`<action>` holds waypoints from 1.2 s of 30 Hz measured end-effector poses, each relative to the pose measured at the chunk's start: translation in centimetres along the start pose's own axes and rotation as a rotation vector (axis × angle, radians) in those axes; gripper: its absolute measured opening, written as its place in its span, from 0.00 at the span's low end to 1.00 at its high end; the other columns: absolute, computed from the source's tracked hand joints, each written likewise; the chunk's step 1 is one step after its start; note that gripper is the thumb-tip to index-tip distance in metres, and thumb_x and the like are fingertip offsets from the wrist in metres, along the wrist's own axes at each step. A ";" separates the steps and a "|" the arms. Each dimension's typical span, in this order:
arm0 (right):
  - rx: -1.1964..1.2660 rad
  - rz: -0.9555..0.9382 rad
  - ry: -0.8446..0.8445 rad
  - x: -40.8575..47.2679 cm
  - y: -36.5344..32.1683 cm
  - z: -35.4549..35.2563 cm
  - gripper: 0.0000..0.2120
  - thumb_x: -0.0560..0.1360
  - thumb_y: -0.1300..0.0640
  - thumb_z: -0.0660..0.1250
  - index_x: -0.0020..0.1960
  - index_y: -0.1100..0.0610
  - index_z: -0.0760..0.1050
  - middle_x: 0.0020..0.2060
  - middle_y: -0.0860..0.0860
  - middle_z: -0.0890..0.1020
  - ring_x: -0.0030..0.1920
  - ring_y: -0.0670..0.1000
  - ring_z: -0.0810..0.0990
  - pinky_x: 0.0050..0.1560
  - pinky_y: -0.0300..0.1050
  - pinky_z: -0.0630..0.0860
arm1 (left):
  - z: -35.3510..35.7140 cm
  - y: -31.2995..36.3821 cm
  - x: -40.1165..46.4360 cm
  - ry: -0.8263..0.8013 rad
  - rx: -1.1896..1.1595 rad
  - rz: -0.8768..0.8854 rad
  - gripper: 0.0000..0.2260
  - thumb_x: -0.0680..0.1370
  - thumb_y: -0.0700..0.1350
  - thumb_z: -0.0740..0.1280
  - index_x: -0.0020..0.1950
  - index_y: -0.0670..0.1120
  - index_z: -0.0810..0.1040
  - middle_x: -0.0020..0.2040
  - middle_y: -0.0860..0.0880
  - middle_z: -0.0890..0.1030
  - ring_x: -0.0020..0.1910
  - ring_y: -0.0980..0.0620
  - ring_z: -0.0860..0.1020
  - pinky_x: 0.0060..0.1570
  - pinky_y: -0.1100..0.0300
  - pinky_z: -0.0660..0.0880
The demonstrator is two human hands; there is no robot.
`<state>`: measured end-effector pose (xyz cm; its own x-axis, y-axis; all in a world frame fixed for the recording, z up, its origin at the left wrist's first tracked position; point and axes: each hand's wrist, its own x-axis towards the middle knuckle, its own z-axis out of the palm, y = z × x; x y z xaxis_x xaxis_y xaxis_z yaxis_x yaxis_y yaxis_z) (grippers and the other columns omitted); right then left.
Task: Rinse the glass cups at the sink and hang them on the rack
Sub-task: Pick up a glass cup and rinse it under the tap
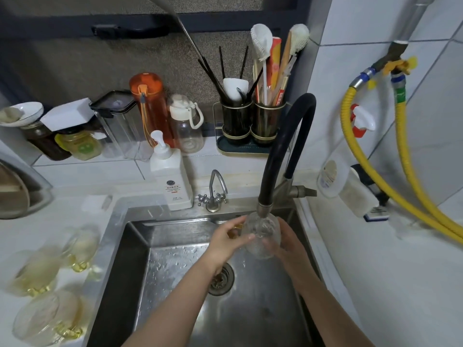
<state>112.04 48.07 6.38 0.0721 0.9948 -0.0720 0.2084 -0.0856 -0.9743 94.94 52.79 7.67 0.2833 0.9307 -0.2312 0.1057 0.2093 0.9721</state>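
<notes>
Glass cup (260, 236) — it is held right under the spout of the black faucet (283, 146), just right of the frame's centre, above the steel sink (175, 284). It is gripped from both sides: the left hand (229, 242) is curled on its left wall with the thumb laid across the glass, and the right hand (288, 242) is wrapped round its right side and underside. The two hands are brought close together, with only the cup between them. Water can be made out inside the cup, though the stream itself is too blurred to follow.

At the lower left of the frame, three more cups (47, 291) with yellowish handles are seen lying on the white counter, well apart from the sink basin — motion blur hides their detail. A white pump bottle (170, 181) is stood at the sink's back edge, just left of a small chrome tap (214, 191). Further back, an orange bottle (150, 106) is lined up against the wall, and brushes and chopsticks are stuck upright in a dark utensil holder (253, 126) at the upper centre.
</notes>
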 end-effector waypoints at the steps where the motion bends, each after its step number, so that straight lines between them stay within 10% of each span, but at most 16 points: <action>1: 0.008 0.009 0.014 -0.3 0.2 -0.3 0.23 0.70 0.46 0.72 0.63 0.45 0.72 0.55 0.45 0.81 0.55 0.46 0.80 0.57 0.52 0.78 | 0.4 0.0 -0.1 -0.003 0.009 0.013 0.20 0.70 0.37 0.75 0.54 0.59 0.77 0.45 0.53 0.78 0.45 0.56 0.75 0.54 0.57 0.76; 5: -0.020 0.019 0.002 -1.8 1.7 0.7 0.25 0.68 0.41 0.72 0.61 0.49 0.73 0.53 0.49 0.82 0.53 0.50 0.82 0.55 0.61 0.78 | -0.1 -1.5 -2.2 0.005 0.041 -0.001 0.18 0.70 0.37 0.74 0.54 0.54 0.78 0.47 0.56 0.81 0.44 0.62 0.79 0.46 0.69 0.76; 12: 0.048 0.053 -0.064 -0.5 -1.1 2.5 0.17 0.74 0.54 0.70 0.61 0.43 0.74 0.53 0.43 0.82 0.54 0.44 0.81 0.55 0.44 0.78 | -2.4 -1.1 -1.6 0.075 0.080 -0.017 0.19 0.71 0.44 0.74 0.59 0.56 0.75 0.54 0.52 0.80 0.54 0.55 0.78 0.59 0.56 0.75; 17: 0.047 0.072 -0.028 -1.9 -1.1 3.1 0.16 0.75 0.53 0.68 0.61 0.44 0.73 0.53 0.40 0.82 0.53 0.40 0.80 0.51 0.37 0.76 | -2.2 -1.6 -2.4 0.078 0.199 0.029 0.20 0.72 0.48 0.73 0.63 0.50 0.76 0.57 0.58 0.77 0.52 0.66 0.75 0.51 0.77 0.71; 22: 0.042 0.127 0.004 -1.6 -1.1 4.0 0.14 0.75 0.51 0.67 0.61 0.44 0.74 0.52 0.42 0.82 0.54 0.43 0.81 0.56 0.43 0.76 | -2.4 -1.8 -2.1 0.140 0.141 -0.063 0.20 0.71 0.51 0.74 0.61 0.49 0.79 0.51 0.51 0.79 0.53 0.51 0.78 0.58 0.52 0.76; 27: 0.063 0.268 0.080 -3.0 -0.2 3.4 0.13 0.76 0.48 0.65 0.59 0.50 0.74 0.52 0.45 0.80 0.55 0.47 0.78 0.50 0.39 0.72 | -0.4 -2.5 -2.2 0.148 0.175 -0.116 0.15 0.72 0.49 0.73 0.55 0.45 0.80 0.45 0.50 0.79 0.44 0.55 0.76 0.40 0.73 0.71; 36: 0.024 0.644 0.093 -3.4 -1.0 4.8 0.26 0.72 0.33 0.61 0.53 0.56 0.73 0.46 0.53 0.78 0.46 0.53 0.80 0.40 0.45 0.81 | -1.9 -1.8 -3.7 0.097 0.193 -0.128 0.24 0.70 0.50 0.75 0.63 0.46 0.75 0.50 0.47 0.76 0.47 0.54 0.75 0.49 0.67 0.72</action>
<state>106.96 45.07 6.57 0.2595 0.7358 -0.6255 0.0738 -0.6609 -0.7468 91.92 49.53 6.86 0.1644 0.9266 -0.3382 0.3173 0.2749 0.9076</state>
